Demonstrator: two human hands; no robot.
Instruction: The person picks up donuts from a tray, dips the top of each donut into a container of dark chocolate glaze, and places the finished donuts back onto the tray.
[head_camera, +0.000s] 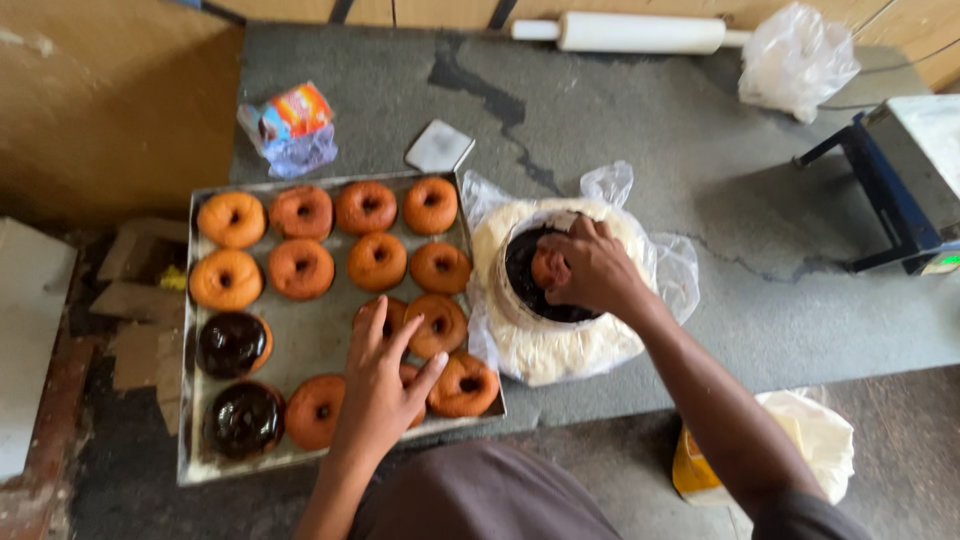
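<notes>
Doughnut (548, 268) – clamped in rt hand (590, 268) fingers over chocolate bowl (520, 300) | lt hand (378, 385) fingers apart on tray (310, 335) doughnuts

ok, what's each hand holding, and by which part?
Right hand holds a doughnut from above, over the chocolate bowl. Left hand only rests on tray doughnuts.

1. A grey stone worktop (640, 130) with dark cracks fills the middle and upper frame.
2. A tan wall (100, 100) takes the upper left corner.
3. At left, the dark floor (130, 440) carries torn cardboard scraps (135, 300).
4. Soft daylight falls evenly, with no hard shadows.
</notes>
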